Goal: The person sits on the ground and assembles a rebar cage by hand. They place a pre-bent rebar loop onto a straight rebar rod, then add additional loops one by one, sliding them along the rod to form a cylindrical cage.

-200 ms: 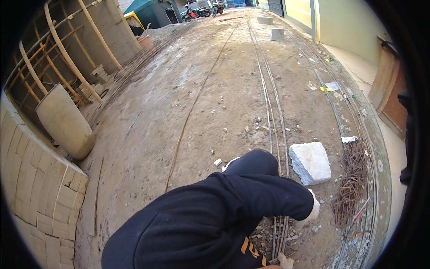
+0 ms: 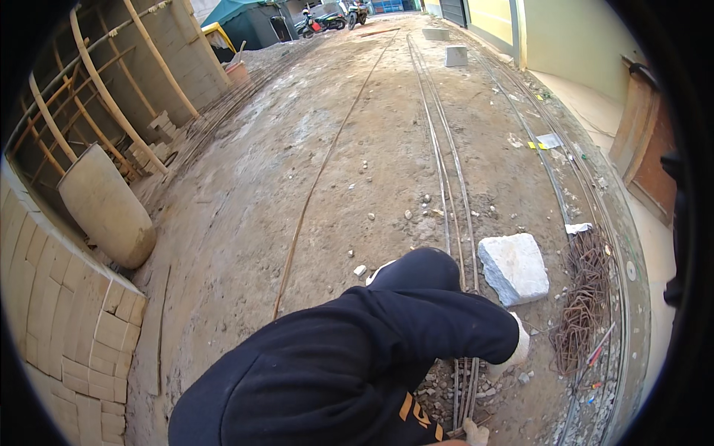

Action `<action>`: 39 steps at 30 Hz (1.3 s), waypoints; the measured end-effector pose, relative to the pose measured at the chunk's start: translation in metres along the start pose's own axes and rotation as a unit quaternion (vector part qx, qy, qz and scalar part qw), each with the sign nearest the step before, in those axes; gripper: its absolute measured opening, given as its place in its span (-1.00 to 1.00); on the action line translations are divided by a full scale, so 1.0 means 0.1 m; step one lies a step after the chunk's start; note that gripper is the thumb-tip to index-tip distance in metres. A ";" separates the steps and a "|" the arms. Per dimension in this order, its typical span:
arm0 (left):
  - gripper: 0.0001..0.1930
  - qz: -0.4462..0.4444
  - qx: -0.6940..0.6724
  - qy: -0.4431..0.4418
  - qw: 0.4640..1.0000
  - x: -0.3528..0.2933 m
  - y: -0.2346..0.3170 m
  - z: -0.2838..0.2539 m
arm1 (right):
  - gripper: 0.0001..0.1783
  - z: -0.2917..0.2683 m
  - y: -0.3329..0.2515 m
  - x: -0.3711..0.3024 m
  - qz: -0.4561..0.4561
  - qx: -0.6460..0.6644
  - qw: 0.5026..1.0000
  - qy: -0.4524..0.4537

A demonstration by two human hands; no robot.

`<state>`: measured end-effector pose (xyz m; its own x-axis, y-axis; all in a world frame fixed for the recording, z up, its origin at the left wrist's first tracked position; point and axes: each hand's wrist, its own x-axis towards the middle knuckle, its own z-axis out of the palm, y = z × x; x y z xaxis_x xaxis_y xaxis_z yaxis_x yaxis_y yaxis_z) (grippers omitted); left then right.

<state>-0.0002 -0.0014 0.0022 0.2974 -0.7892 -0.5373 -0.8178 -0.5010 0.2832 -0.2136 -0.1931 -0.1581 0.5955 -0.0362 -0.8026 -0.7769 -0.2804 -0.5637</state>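
At the lower edge, a pale, apparently gloved hand (image 2: pixel 476 432) shows beside the near part of several long thin metal rods (image 2: pixel 462 386). A strip of bare forearm is next to it; I take it for my right hand. Its fingers touch or lie close to the rods, but their grip is mostly cut off. My left hand is out of sight. Dark clothing (image 2: pixel 297 372) with an orange print fills the lower middle and covers part of the rods. A pale object (image 2: pixel 513 349), perhaps a shoe, shows beside the dark cloth.
A whitish stone block (image 2: pixel 513 269) lies right of the rods. Further right is a heap of bent rusty steel pieces (image 2: pixel 585 305). One long rod (image 2: pixel 327 160) runs along the dirt. Stacked bricks (image 2: pixel 67 320) and a barrel (image 2: pixel 108 208) stand at left; motorbikes (image 2: pixel 323 26) are far off.
The whole view has shifted very slightly. The pale hand at the lower edge shows a little more to the right; the rods and block lie as before.
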 end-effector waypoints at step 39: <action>-0.40 0.019 -0.010 0.017 1.000 -0.04 0.02 0.01 | -0.39 -0.01 0.01 0.00 -0.002 0.013 1.000 0.003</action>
<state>-0.0034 0.0012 0.0047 0.2828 -0.8189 -0.4993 -0.8192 -0.4770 0.3184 -0.2146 -0.1941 -0.1588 0.5997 -0.0418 -0.7992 -0.7795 -0.2562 -0.5716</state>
